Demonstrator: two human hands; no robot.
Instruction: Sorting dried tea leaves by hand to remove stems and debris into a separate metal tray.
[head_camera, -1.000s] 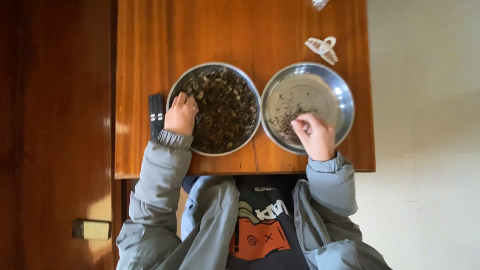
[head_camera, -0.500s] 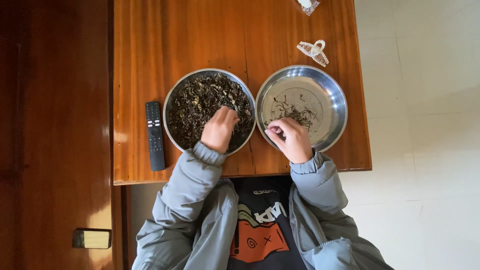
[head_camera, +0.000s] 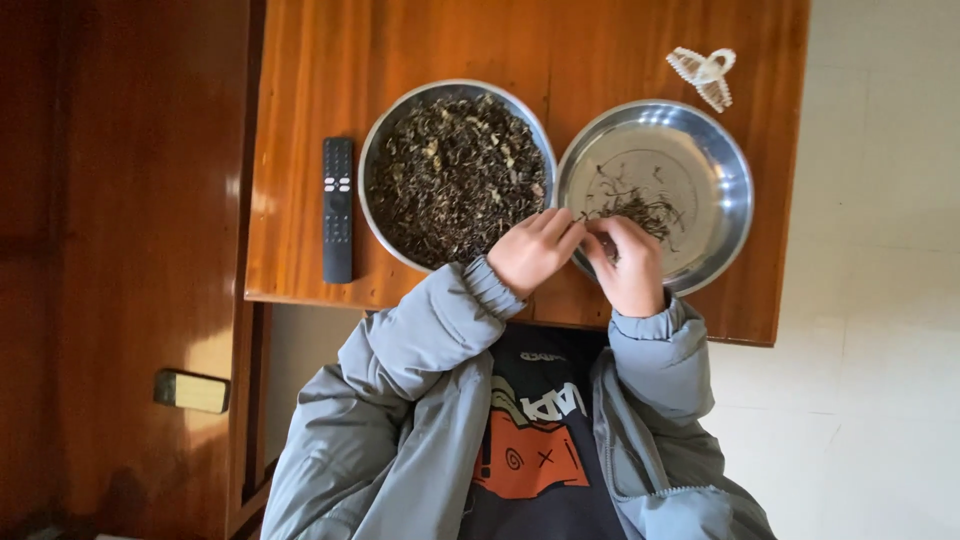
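Observation:
A steel bowl (head_camera: 372, 150) heaped with dark dried leaves (head_camera: 450, 170) sits on the wooden table (head_camera: 300, 90). Right beside it stands a second steel bowl (head_camera: 742, 185) holding only a small cluster of dark strands (head_camera: 640, 207). My left hand (head_camera: 532, 252) and my right hand (head_camera: 628, 268) meet fingertip to fingertip over the near left rim of the second bowl. Both hands are pinched on a bit of the dried leaves; what lies between the fingers is mostly hidden.
A black remote control (head_camera: 338, 210) lies left of the full bowl. A white hair clip (head_camera: 705, 75) rests at the table's far right corner. A small tan box (head_camera: 192, 392) sits on the dark wooden floor at left. Pale tiles lie to the right.
My left hand has left the full bowl and moved right to meet my right hand at the second bowl's rim. The right hand has shifted slightly towards the left.

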